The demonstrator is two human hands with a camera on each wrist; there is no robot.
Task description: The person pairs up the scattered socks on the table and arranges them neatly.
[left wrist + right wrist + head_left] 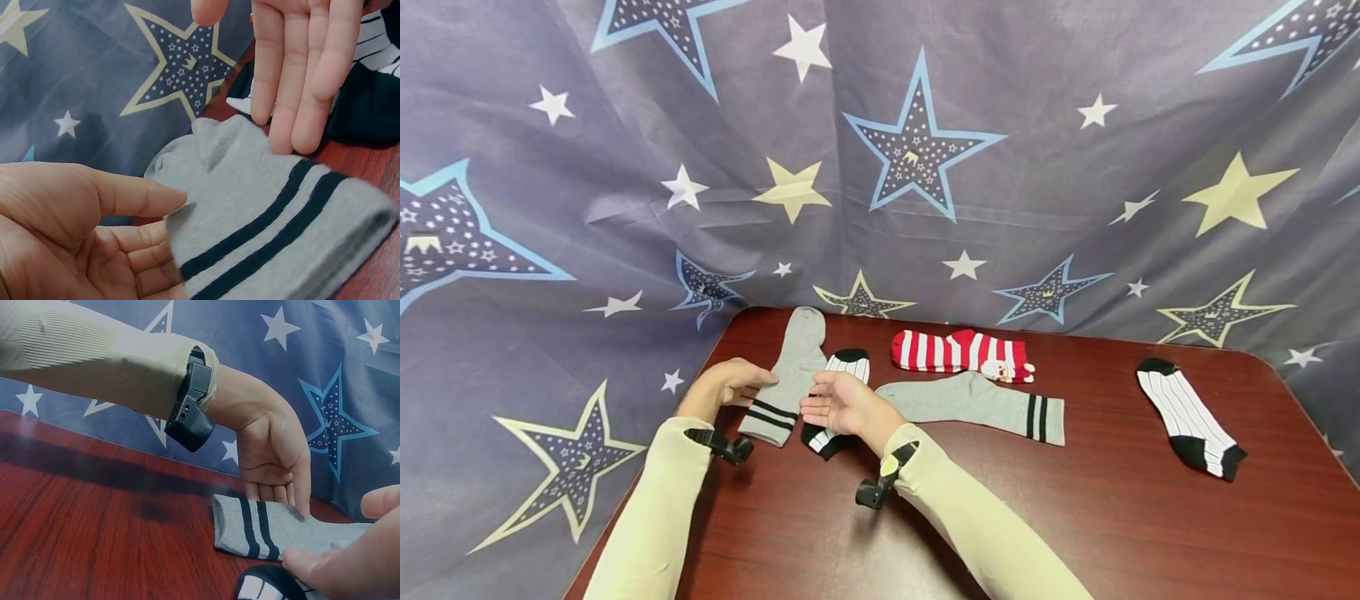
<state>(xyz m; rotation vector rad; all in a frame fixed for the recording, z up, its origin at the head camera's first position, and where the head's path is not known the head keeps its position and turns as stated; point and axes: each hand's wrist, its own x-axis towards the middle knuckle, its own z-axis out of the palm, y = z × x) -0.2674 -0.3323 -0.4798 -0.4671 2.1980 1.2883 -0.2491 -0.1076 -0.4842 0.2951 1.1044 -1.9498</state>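
Note:
A grey sock (802,354) with two black bands lies at the table's left, its cuff toward me. My left hand (737,385) is at its left edge; in the left wrist view the thumb tip (174,201) touches the knit and the fingers pass partly behind the edge. Along the opposite edge, my right hand (848,405) extends straight fingers, palm facing the left hand. A white sock with thin dark stripes and black ends (853,365) lies partly hidden under the right hand. Neither hand visibly grips anything.
A second grey banded sock (958,400) lies right of my right hand. Behind it is a red-and-white striped sock (936,352). Another white sock with black ends (1197,417) lies far right on the brown table (1120,533). A star-patterned cloth (1037,108) hangs behind.

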